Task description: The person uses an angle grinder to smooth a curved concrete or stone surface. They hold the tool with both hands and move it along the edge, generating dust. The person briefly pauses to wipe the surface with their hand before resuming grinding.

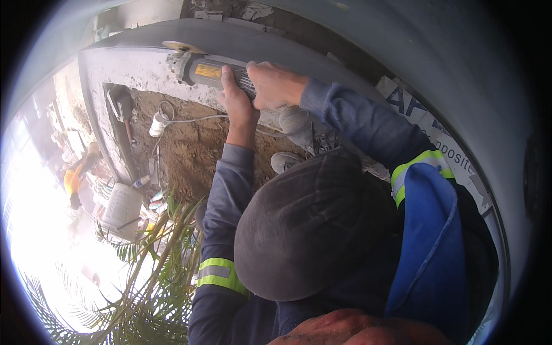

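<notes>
"What's biggest in front of you?"

"The pale ledge [144, 66] across the upper left of the frame, then the brown dirt [190, 152] below it in view, then a white bucket [122, 207] at the left."

"And the grinder?"

"The grinder [204, 70] is left of top centre, held along the ledge. Both hands grip it: my left hand [237, 100] grasps the body with its thumb over the top, and my right hand [275, 86] is clenched round the rear end."

"How would you work it well?"

"I'd keep both grips firm and my left fingers well back from the disc [183, 47]. It stands by the ledge's upper edge; whether it touches or spins, I can't tell. Light pressure, steady angle, no twisting."

"Anything else to mind?"

"The white cord [201, 118] passes behind my left wrist in view, so I'd leave it slack and away from the disc."
</notes>
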`<state>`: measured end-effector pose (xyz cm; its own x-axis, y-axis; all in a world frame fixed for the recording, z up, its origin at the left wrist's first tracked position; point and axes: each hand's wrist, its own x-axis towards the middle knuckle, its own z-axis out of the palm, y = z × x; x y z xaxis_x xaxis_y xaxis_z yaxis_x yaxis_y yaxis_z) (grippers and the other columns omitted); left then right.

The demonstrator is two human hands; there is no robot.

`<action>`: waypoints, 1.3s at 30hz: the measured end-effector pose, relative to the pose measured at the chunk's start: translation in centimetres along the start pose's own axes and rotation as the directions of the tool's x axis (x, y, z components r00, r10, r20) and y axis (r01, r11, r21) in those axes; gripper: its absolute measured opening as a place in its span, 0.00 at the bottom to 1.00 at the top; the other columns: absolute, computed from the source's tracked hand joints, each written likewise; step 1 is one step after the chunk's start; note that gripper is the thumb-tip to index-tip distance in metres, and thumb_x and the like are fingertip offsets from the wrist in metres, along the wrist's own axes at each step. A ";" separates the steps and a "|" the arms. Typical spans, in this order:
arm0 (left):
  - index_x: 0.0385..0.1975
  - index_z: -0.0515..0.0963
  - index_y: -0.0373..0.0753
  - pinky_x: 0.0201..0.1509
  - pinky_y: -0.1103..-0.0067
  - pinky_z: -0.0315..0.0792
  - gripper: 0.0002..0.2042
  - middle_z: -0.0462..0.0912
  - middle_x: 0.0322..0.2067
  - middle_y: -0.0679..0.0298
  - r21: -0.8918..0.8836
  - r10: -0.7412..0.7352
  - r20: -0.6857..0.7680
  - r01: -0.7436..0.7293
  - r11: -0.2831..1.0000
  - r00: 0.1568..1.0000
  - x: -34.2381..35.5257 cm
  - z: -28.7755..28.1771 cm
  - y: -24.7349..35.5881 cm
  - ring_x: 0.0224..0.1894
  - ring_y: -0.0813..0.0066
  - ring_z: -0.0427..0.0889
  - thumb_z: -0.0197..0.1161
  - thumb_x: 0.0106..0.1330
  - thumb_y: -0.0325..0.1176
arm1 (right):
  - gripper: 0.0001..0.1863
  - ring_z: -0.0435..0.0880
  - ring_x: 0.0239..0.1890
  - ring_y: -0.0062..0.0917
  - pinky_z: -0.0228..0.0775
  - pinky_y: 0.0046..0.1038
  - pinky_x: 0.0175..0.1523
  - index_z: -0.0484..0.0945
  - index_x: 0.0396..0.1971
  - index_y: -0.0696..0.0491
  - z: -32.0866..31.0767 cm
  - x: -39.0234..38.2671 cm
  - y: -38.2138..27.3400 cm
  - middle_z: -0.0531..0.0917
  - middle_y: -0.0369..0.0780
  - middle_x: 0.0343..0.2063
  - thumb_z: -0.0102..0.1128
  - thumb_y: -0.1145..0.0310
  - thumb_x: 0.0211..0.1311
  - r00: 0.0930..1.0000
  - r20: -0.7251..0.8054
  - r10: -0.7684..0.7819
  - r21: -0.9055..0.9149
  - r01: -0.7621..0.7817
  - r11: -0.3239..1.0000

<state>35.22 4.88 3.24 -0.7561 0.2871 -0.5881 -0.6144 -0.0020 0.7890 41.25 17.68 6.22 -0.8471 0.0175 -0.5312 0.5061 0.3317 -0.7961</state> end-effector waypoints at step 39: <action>0.57 0.71 0.31 0.49 0.69 0.82 0.22 0.81 0.46 0.57 0.023 -0.003 0.038 0.002 1.000 0.999 -0.3 -0.2 0.0 0.45 0.67 0.85 0.52 0.81 0.47 | 0.25 0.90 0.42 0.50 0.85 0.41 0.45 0.76 0.43 0.73 -0.4 -0.8 -0.6 0.86 0.61 0.37 0.71 0.75 0.46 1.000 0.002 0.022 -0.002 -0.022 1.000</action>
<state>35.46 4.63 3.38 -0.7453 0.3235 -0.5830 -0.6104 0.0205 0.7918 41.60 17.84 7.23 -0.8354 0.0224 -0.5491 0.5240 0.3336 -0.7837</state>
